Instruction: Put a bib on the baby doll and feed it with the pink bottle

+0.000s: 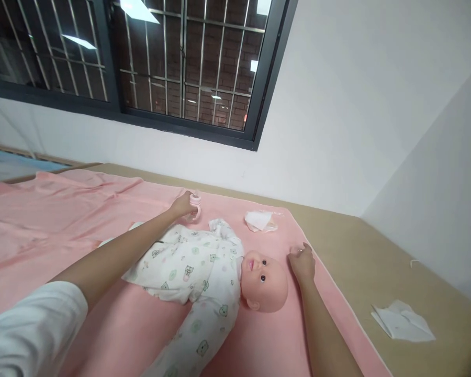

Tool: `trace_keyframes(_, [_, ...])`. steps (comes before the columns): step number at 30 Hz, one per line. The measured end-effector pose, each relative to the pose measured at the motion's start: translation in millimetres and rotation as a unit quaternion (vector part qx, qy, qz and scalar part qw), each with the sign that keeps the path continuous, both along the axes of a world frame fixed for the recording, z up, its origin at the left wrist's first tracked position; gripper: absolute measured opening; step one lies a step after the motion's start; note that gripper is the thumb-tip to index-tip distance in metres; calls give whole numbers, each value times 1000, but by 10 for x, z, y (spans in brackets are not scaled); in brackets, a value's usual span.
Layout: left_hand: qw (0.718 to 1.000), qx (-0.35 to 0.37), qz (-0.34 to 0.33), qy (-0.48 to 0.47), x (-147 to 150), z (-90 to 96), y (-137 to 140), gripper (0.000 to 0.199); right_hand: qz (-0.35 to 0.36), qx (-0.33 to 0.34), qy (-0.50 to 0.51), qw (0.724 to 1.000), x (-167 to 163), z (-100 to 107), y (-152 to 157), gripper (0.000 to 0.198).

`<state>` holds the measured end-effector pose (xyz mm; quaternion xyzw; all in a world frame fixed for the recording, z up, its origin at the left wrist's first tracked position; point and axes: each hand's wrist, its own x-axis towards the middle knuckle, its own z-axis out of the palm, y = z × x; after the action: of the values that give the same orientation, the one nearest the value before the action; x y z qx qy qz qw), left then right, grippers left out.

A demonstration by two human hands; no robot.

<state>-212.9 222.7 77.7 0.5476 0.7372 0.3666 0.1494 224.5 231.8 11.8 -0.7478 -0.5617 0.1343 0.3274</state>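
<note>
A baby doll (265, 283) in a white printed outfit (192, 262) lies on its back on a pink blanket (267, 340), its head to the right. Beyond the doll's body, my left hand (183, 206) is closed around a small baby bottle (195, 201) with a pink collar and handle. To the right of the doll's head, my right hand (304, 263) has its fingers closed on a small clear piece (296, 250), perhaps a cap. The fingers hide most of that piece. Part of the bottle is covered by my left hand.
Crumpled white tissue (259, 221) lies on the blanket behind the doll's head. A folded white tissue (403, 320) rests on the tan surface (361, 267) at the right. The wall (317, 131) and a barred window (180, 63) bound the far side.
</note>
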Motion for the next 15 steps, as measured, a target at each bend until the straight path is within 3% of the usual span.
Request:
trace_keyframes(3, [999, 26, -16, 9, 117, 138, -86, 58, -3, -9, 2, 1000, 5, 11, 3, 77])
trace_keyframes(8, [992, 90, -84, -17, 349, 406, -289, 61, 2, -11, -1, 1000, -5, 37, -15, 75])
trace_keyframes(15, [961, 159, -197, -114, 718, 656, -835, 56, -2, -11, 27, 1000, -16, 39, -39, 80])
